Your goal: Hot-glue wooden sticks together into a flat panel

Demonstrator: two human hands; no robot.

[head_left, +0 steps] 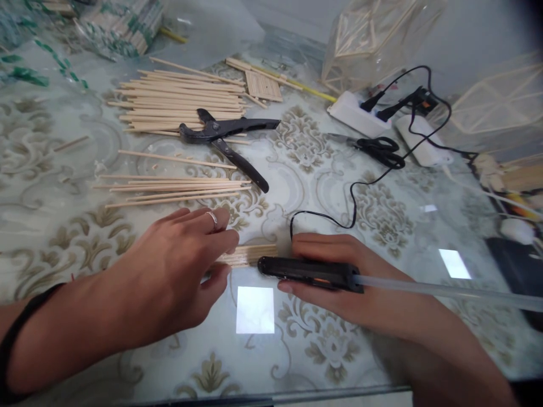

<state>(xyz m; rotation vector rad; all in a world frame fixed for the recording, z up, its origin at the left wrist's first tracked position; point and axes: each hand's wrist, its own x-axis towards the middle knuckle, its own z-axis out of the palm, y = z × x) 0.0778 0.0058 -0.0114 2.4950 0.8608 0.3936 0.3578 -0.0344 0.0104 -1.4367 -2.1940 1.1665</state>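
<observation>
My left hand [178, 265] lies low over the glass-topped table, its fingers and thumb pinched on a short bundle of wooden sticks [250, 254]. A ring shows on one finger. My right hand [339, 282] grips a black glue gun [311, 273] held flat, its nozzle touching the right end of that bundle. A clear glue stick [445, 291] juts out of the gun's back toward the right. The gun's black cord [352, 209] runs away across the table to a white power strip [354, 113].
Long wooden sticks [182, 102] lie in piles at the back left, with black cutting pliers [224, 138] across them. More sticks [169, 189] lie nearer. Black scissors [377, 150] rest by the power strip. Stick-frame lanterns [369, 39] stand at the back right.
</observation>
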